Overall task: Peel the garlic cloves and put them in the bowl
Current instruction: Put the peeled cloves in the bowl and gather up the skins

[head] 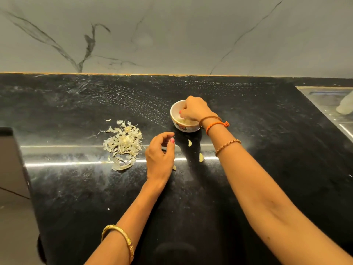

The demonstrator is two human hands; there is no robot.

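A small white bowl with a flower pattern stands on the black counter, with peeled garlic inside. My right hand is over the bowl, its fingertips dipped down into it; what they hold is hidden. My left hand hovers just above the counter in front of the bowl, fingers loosely curled, nothing visible in it. Two garlic cloves lie between my arms. A third clove peeks out beside my left hand.
A heap of dry garlic skins lies left of my left hand. A steel sink is set into the counter at the far right, with a white object in it. A dark appliance edge stands at the left.
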